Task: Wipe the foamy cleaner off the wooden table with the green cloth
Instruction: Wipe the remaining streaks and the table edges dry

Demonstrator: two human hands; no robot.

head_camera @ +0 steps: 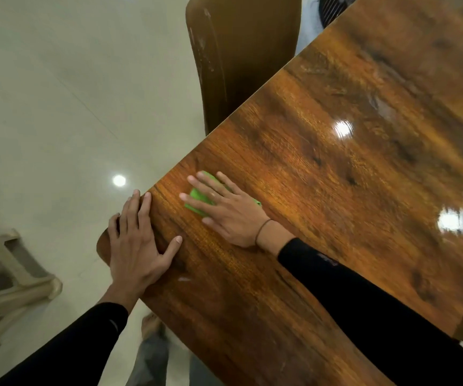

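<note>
Your right hand (226,211): flat grip, fingers straight, pressing the cloth (200,197) near the table (336,174) left corner | your left hand (137,243): flat, fingers straight (resting on that corner's edge)

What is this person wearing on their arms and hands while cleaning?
Both arms are covered by long, close-fitting black sleeves that end at the wrists. The left hand and right hand are bare, with no gloves. A thin dark cord bracelet circles the right wrist. The right sleeve bears a small, blurred marking.
</note>
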